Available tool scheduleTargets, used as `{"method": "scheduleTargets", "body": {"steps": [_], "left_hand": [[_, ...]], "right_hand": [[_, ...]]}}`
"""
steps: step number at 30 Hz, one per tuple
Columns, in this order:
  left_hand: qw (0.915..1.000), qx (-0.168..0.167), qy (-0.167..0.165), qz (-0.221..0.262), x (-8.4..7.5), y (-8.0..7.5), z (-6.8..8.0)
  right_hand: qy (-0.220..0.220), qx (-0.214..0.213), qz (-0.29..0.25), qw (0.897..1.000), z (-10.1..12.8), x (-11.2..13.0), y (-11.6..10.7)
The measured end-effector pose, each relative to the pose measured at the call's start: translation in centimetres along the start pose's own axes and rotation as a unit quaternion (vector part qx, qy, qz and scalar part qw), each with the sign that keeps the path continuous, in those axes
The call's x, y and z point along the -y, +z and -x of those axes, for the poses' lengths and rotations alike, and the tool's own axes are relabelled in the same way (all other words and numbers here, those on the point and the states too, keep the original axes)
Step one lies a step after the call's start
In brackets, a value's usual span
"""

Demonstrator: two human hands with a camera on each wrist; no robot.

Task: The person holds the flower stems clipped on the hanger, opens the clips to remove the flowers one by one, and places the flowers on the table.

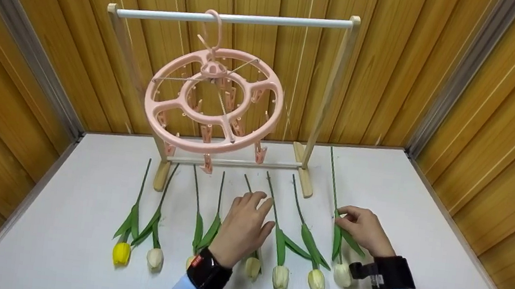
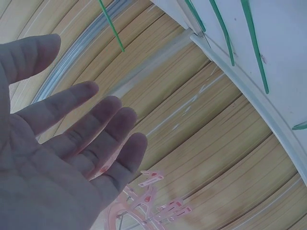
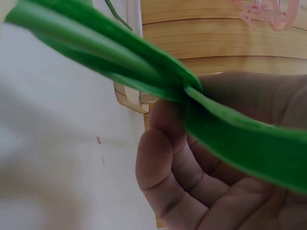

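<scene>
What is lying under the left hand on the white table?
Under the left hand lies one tulip: its stem tip shows above the fingers and its pale bloom below the wrist. The middle of the stem and its leaves are covered by the hand.

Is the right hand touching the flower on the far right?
Touching. In the right wrist view the right hand has its fingers curled round the green stem of the tulip; the head view shows it pinching there too.

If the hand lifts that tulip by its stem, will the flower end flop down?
Probably a bit. The right hand pinches the rightmost tulip partway along a long, thin stem, so the cream head may droop. It looks light. The flat leaves seem bendy, and it should not roll far on the white table.
</scene>
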State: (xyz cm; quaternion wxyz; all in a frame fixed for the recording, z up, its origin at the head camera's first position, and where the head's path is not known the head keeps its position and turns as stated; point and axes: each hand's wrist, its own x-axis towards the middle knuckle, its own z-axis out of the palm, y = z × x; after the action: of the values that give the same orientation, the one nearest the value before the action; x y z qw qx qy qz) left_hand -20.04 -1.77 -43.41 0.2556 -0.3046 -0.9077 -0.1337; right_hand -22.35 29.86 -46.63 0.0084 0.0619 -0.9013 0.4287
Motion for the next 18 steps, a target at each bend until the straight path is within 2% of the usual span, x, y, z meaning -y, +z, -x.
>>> {"method": "scheduleTargets", "body": {"steps": [8,18], "left_hand": [[0.9998,0.013,0.01,0.008,-0.7,0.5,0.2],[0.9993,0.03,0.023,-0.008,-1.5,0.9,0.4]], "right_hand": [[0.012,0.018,-0.01,1.0,-0.2,-0.6,0.6],[0.018,0.037,-0.019,0.999,-0.3,-1.2,1.2]]}}
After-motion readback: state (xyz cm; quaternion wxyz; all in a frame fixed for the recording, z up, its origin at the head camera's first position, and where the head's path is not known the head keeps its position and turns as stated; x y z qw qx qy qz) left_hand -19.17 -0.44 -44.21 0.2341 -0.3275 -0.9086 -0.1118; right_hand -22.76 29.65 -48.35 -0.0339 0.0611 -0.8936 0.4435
